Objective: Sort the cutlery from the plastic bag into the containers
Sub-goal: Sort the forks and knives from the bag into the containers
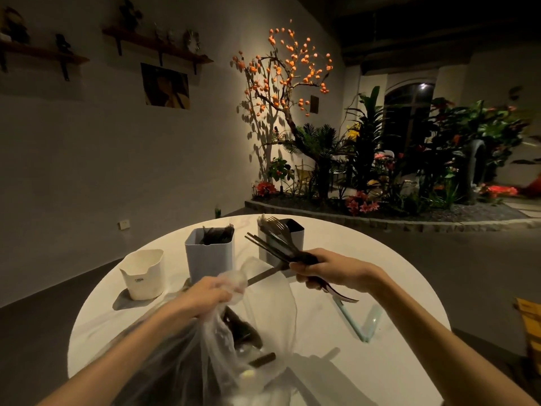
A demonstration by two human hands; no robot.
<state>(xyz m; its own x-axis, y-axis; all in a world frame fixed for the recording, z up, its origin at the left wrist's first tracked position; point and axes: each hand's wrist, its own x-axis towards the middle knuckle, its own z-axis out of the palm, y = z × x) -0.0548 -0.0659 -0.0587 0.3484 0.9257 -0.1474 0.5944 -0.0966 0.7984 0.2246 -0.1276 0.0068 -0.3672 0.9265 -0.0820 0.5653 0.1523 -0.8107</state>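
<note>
My left hand (pixel 212 295) grips the bunched top of a clear plastic bag (pixel 205 356) that rests on the round white table (pixel 395 288); dark cutlery shows inside it. My right hand (pixel 325 269) holds a bundle of dark forks (pixel 272 247), tines pointing up and left toward the right grey container (pixel 295 230), which has forks in it. The middle grey container (pixel 209 256) holds dark cutlery. A white container (pixel 143 273) stands at the left; its inside is hidden.
A pale blue strip (pixel 351 319) bent in a V lies on the table right of the bag. A planter bed with artificial flowers (pixel 380 177) and a tree with orange fruit (pixel 289 68) stands beyond the table. Shelves hang on the left wall.
</note>
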